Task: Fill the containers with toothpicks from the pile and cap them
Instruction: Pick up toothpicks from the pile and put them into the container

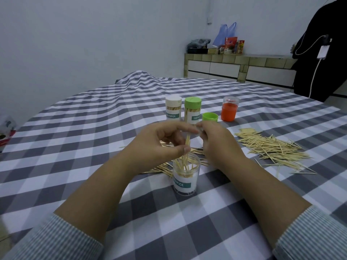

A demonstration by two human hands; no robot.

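The left hand (161, 141) and the right hand (216, 141) are raised together above an open clear container (185, 177) that stands upright on the checked tabletop (93, 128), near the person. Both pinch one small bundle of toothpicks (187, 142): the left thumb and fingers curl round its lower part, and the right fingertips close on its upper end. The lower tips of the bundle reach into the mouth of the container, which already holds some toothpicks leaning against its wall; it appears under half full.

Loose toothpicks lie in a pile (270, 147) on the tabletop to the right, with more scattered just behind the container. Further back stand a white-capped container (173, 107) and a green-capped container (192, 110), both filled. A loose green cap (210, 117) lies beside them. An orange container (229, 109) stands to its right.

Handling, as judged: the toothpicks are very light, stiff, thin, pointed and apt to snap if bent. A bundle fans out and slips unless gripped at mid-length and kept parallel. The container is light, smooth plastic and likely to tip if struck; it should be steadied by its labelled wall. The cap should be taken by its rim.
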